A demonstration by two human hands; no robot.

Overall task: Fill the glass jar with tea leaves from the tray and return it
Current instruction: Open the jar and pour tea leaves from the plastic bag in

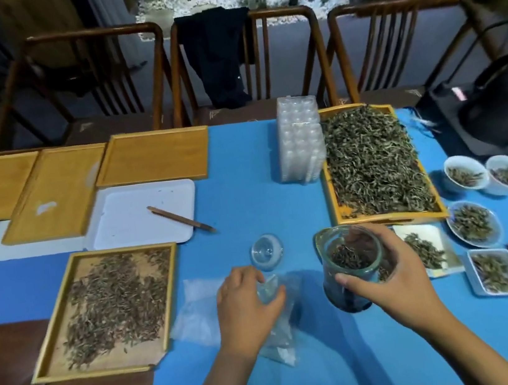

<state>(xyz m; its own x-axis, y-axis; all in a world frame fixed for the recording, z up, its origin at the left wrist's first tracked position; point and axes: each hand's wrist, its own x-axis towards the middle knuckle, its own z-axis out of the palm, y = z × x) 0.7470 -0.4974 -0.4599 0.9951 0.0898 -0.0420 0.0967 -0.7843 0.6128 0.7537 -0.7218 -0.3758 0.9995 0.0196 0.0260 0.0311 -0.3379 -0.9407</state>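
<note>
Two hands work low over the blue counter [244,177], apart from each other. My left hand [246,307], at about seven o'clock from the jar, pinches a crumpled clear plastic bag [279,335] that lies flat on the cloth. My right hand [392,277] wraps the glass jar [348,270] from its four o'clock side, thumb across the near wall, fingers round the far wall. The jar stands close to upright, mouth tipped slightly toward me, its long axis near vertical, with dark tea leaves [350,257] partway up inside; I judge it far from full. Its clear lid [267,252] sits on the counter at ten o'clock from the jar, just beyond my left hand.

Further out, the heaped tray [372,162] lies at one o'clock from the jar, just past its rim, so my right hand is the nearer one. The sparser tray [112,307] is well off at nine o'clock.
</note>
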